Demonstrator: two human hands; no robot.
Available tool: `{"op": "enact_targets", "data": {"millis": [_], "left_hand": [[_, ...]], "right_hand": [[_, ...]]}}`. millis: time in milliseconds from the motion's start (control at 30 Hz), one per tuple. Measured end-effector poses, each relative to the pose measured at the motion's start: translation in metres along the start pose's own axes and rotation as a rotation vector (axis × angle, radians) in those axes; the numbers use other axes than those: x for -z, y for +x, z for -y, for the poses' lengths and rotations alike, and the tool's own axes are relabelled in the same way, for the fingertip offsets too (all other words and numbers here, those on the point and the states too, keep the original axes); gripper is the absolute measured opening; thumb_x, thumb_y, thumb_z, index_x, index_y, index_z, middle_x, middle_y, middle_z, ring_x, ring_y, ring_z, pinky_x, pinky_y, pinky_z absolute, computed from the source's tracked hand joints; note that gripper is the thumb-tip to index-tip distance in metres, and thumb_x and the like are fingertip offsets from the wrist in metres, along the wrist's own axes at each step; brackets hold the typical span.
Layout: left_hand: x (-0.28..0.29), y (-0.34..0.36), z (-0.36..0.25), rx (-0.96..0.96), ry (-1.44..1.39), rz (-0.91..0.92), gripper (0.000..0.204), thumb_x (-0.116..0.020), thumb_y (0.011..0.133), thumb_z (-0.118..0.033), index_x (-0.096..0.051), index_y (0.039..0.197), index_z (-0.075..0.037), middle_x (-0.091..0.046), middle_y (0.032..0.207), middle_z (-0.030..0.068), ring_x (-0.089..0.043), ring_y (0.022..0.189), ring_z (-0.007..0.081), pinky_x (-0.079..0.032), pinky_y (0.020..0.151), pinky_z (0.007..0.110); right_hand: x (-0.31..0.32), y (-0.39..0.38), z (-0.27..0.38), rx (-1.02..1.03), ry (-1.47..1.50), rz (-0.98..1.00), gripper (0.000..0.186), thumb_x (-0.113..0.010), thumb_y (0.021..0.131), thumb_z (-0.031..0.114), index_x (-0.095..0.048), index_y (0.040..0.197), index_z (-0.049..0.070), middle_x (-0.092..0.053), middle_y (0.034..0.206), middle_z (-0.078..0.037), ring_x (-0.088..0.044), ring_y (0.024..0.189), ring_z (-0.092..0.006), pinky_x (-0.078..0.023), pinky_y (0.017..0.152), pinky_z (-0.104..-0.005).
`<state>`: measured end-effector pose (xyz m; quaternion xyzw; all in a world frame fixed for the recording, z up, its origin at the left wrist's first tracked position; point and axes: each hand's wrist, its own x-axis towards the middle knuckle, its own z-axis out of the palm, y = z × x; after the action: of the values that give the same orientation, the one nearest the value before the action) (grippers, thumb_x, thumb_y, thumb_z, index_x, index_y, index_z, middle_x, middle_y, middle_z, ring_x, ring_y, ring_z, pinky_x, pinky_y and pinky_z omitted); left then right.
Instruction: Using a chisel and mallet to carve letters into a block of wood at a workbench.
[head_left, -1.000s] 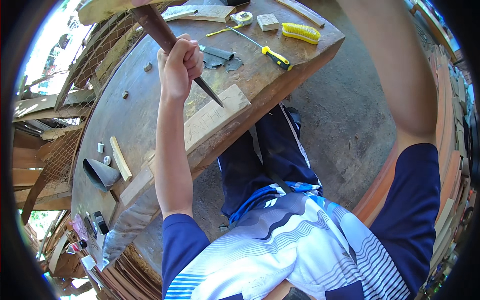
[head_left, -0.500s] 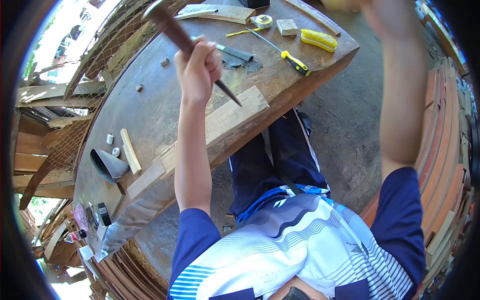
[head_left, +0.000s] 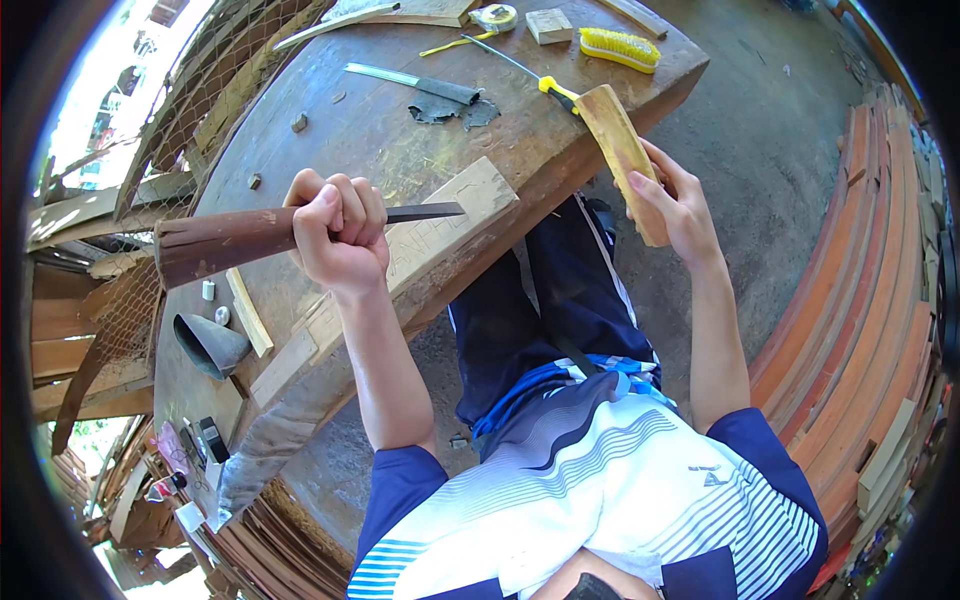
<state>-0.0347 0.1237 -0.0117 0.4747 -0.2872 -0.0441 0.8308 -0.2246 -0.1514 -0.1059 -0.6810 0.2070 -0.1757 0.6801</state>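
Note:
My left hand is wrapped round a chisel with a thick brown wooden handle. The handle points left, and the narrow dark blade reaches right over a pale board with letters carved into it. Whether the blade's tip touches the wood I cannot tell. In my right hand is a long, slightly worn wooden block, held upright just off the bench's near edge. The board lies along that edge of the workbench, partly hidden by my left hand and forearm.
On the bench lie a screwdriver, a yellow brush, a tape measure, a small wood block, a blade wrapped in dark cloth, a wood strip and a metal cone. Stacked planks stand at right.
My right hand has come down from the upper right, bringing the wooden block beside the bench. The chisel has swung from steeply tilted to nearly level, its handle now pointing left.

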Motion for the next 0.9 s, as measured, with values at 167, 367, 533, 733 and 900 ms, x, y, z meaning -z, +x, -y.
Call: {"op": "enact_targets", "data": {"millis": [167, 367, 533, 733, 900], "left_hand": [[-0.003, 0.003, 0.005, 0.000, -0.018, -0.002, 0.027, -0.047, 0.087, -0.012, -0.029, 0.067, -0.014, -0.022, 0.051, -0.0031, -0.012, 0.045, 0.0081, -0.013, 0.043, 0.029], [-0.007, 0.006, 0.007, 0.023, 0.021, -0.066, 0.027, -0.048, 0.087, -0.011, -0.031, 0.067, -0.013, -0.026, 0.050, -0.0034, -0.015, 0.043, 0.0070, -0.014, 0.040, 0.028], [-0.009, 0.006, 0.006, 0.020, 0.040, -0.034, 0.028, -0.047, 0.089, -0.012, -0.029, 0.067, -0.013, -0.022, 0.052, -0.0032, -0.012, 0.046, 0.0082, -0.014, 0.043, 0.029], [-0.008, 0.012, 0.008, 0.053, 0.060, 0.033, 0.029, -0.047, 0.091, -0.013, -0.030, 0.068, -0.014, -0.023, 0.052, -0.0036, -0.014, 0.046, 0.0081, -0.015, 0.043, 0.029], [-0.005, 0.028, 0.007, 0.125, 0.045, 0.095, 0.028, -0.046, 0.092, -0.012, -0.031, 0.069, -0.014, -0.023, 0.052, -0.0040, -0.015, 0.046, 0.0076, -0.015, 0.043, 0.029]], "right_hand": [[0.018, -0.015, -0.008, -0.032, -0.060, -0.037, 0.068, -0.072, 0.092, 0.036, -0.055, 0.144, -0.003, -0.068, 0.124, -0.017, -0.065, 0.113, -0.0216, -0.047, 0.101, -0.0313], [0.024, -0.026, -0.023, -0.051, -0.081, -0.049, 0.069, -0.073, 0.091, 0.038, -0.055, 0.144, -0.003, -0.068, 0.124, -0.019, -0.066, 0.113, -0.0234, -0.048, 0.102, -0.0332], [0.026, -0.031, -0.033, -0.069, -0.105, -0.041, 0.070, -0.073, 0.090, 0.040, -0.056, 0.144, -0.002, -0.069, 0.124, -0.019, -0.066, 0.114, -0.0245, -0.048, 0.103, -0.0348], [0.026, -0.032, -0.032, -0.042, -0.162, -0.046, 0.070, -0.072, 0.090, 0.041, -0.056, 0.144, -0.001, -0.069, 0.124, -0.020, -0.066, 0.114, -0.0256, -0.048, 0.103, -0.0356], [0.024, -0.029, -0.031, -0.025, -0.176, -0.046, 0.070, -0.072, 0.090, 0.042, -0.056, 0.144, -0.001, -0.069, 0.125, -0.020, -0.066, 0.114, -0.0259, -0.048, 0.103, -0.0360]]}}
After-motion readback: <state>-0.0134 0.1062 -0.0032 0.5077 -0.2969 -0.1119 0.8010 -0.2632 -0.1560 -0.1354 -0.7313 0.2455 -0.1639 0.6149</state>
